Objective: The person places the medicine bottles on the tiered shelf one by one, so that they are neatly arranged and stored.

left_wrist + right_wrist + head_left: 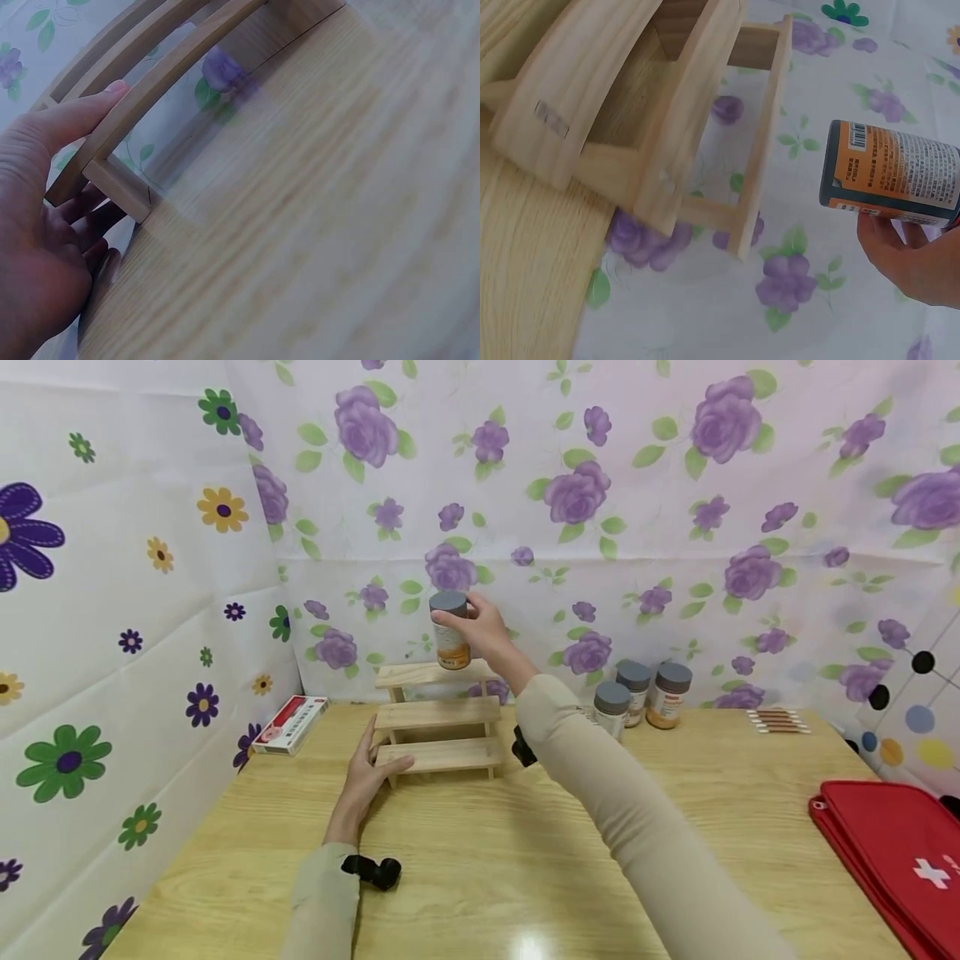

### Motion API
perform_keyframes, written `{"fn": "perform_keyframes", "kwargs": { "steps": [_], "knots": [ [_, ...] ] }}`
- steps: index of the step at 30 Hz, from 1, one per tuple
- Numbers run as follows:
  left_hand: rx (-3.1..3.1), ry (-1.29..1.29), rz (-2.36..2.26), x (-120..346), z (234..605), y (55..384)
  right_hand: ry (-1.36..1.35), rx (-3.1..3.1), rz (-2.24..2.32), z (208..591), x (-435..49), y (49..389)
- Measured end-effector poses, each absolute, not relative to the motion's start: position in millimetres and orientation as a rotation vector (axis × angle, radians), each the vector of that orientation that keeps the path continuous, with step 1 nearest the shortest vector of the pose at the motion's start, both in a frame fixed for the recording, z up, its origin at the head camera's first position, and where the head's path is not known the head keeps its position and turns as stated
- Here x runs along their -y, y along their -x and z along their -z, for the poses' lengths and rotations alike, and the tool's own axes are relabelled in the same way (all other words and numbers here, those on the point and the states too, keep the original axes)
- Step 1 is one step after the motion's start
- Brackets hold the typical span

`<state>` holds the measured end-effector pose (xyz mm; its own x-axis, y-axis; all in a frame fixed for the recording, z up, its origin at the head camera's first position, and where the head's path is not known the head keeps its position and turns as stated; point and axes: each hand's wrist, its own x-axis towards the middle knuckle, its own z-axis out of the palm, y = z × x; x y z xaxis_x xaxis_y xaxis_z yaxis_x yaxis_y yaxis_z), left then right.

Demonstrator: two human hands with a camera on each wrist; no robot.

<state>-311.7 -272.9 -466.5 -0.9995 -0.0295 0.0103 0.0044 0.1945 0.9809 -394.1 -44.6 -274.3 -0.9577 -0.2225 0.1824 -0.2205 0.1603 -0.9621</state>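
Note:
A three-step wooden shelf (438, 713) stands on the table near the back wall. My left hand (363, 778) grips its left end. In the left wrist view, the thumb (88, 114) lies over a wooden step (161, 86) and the other fingers reach beneath it. Above the top step, my right hand (487, 628) holds a supplement bottle (453, 639) with a grey lid, upright. The right wrist view shows that bottle (892, 169) with an orange and white printed label and a barcode, apart from the shelf (682, 120); my right hand (919, 262) curls round it.
Several similar grey-lidded bottles (667, 697) stand at the back, right of the shelf. A red and white box (291, 725) lies at the back left. Cotton swabs (778, 721) lie at the back right, and a red first-aid pouch (892, 843) at the right edge.

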Motion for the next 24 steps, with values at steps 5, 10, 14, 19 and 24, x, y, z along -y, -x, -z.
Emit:
{"fn": "perform_keyframes", "kwargs": {
  "steps": [5,10,14,19,24],
  "knots": [
    [2.390,-0.017,1.991,274.3,462.2,310.7,0.424,-2.378,1.990,281.0,68.4,395.4],
    [2.342,-0.013,2.015,269.6,467.4,312.7,0.470,-2.390,1.981,294.0,82.9,399.6],
    [2.344,-0.003,2.015,268.7,471.6,310.5,0.475,-2.392,1.987,303.7,93.3,400.8],
    [2.344,-0.005,2.005,270.9,472.3,308.9,0.527,-2.395,1.940,308.1,105.9,400.5],
    [2.349,0.034,1.987,269.8,469.8,312.5,0.546,-2.393,1.959,309.9,109.7,403.0]
  ]
}}
